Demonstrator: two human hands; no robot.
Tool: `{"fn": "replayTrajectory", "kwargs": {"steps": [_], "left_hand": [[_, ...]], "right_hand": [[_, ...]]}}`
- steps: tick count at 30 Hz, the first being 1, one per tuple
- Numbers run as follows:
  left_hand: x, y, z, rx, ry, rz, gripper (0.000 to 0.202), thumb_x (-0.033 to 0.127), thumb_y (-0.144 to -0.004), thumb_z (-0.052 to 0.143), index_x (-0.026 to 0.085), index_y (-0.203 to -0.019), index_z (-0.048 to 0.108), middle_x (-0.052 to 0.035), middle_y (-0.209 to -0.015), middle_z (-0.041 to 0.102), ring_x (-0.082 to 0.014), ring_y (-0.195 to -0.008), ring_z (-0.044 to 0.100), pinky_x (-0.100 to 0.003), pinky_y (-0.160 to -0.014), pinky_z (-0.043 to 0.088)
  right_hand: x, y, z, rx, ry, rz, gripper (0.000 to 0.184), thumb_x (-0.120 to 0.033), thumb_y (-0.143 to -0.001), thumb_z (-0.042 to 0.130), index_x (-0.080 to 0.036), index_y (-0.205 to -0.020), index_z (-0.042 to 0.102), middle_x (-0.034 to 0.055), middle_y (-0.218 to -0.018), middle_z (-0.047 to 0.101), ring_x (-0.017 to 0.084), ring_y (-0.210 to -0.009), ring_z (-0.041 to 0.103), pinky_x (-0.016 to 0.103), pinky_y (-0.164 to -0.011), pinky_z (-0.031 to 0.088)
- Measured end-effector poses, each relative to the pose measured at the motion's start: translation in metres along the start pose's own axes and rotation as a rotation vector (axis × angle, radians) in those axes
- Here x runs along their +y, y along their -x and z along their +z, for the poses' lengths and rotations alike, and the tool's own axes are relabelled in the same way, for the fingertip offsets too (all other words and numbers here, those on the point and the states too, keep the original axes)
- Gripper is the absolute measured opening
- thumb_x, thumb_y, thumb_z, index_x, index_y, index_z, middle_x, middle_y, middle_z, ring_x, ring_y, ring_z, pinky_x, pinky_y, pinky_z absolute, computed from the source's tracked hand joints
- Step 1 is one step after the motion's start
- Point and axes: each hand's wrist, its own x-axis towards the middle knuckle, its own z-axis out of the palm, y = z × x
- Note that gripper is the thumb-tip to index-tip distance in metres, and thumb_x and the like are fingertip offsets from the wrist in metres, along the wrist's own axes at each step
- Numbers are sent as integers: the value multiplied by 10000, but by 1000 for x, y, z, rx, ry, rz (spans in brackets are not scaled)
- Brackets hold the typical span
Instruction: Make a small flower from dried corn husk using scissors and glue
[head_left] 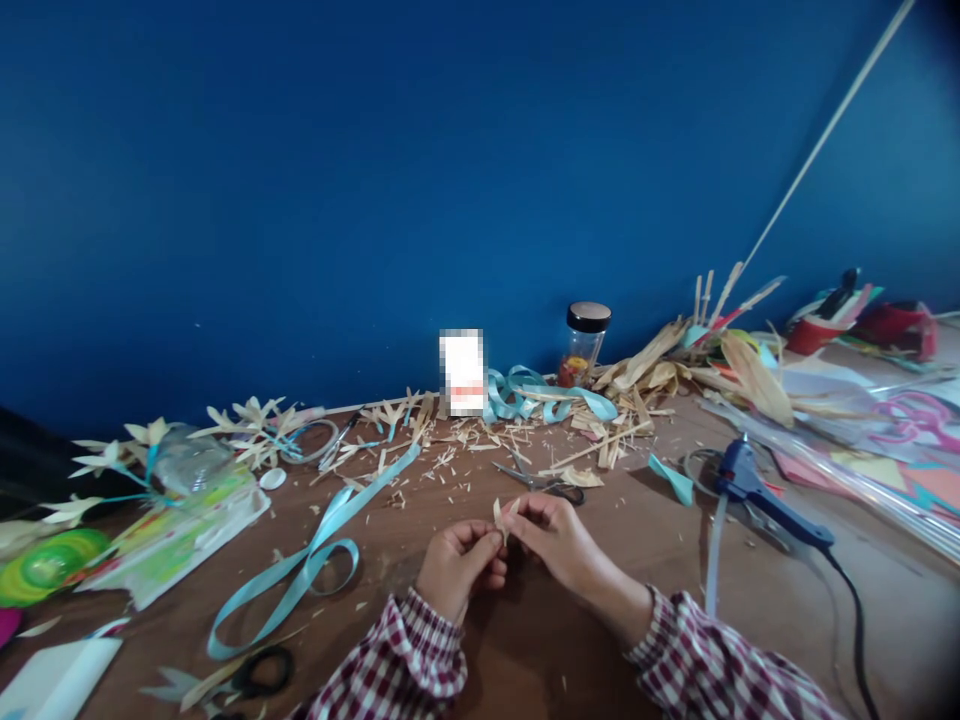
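Both hands meet at the middle front of the table. Between the fingertips of my left hand (461, 562) is a small pale piece of dried husk (498, 514), cut into narrow petal-like strips that point up. My right hand (559, 535) pinches the same piece from the other side. The lower end of the husk piece is hidden by the fingers. Just beyond the hands lies a pair of dark-handled scissors (547, 484). Husk flowers (251, 420) with light-blue wrapped stems rest at the left.
Blue ribbon (322, 545) curls left of the hands, with black-handled scissors (259, 672) in front. A glue gun (769, 490) and its cord lie right. Husk scraps (442, 455), a jar (585, 345) and dried husks (652, 360) line the blue wall (375, 180).
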Motion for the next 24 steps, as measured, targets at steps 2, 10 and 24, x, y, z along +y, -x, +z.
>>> {"fn": "replayTrajectory", "kwargs": {"steps": [2, 10, 24], "left_hand": [[1, 1, 2, 33, 14, 3, 339, 367, -491, 794, 111, -651, 642, -3, -519, 620, -64, -406, 536, -146, -373, 439], [-2, 1, 3, 51, -17, 39, 327, 380, -531, 768, 103, -640, 632, -7, -507, 614, -67, -405, 530, -155, -377, 442], [3, 4, 5, 25, 18, 3, 375, 403, -460, 802, 98, -606, 638, -10, -511, 616, -53, -397, 522, -131, -358, 414]], "right_hand": [[2, 0, 0, 6, -5, 27, 265, -409, -750, 612, -152, -689, 622, -37, -544, 502, 80, -477, 398, 199, -457, 303], [0, -1, 2, 45, 29, -6, 232, -367, -728, 642, -146, -658, 618, -16, -598, 552, 101, -551, 449, 209, -520, 346], [-1, -1, 3, 42, 41, -14, 256, -372, -752, 605, -132, -665, 613, 0, -611, 584, 108, -565, 485, 211, -541, 371]]}}
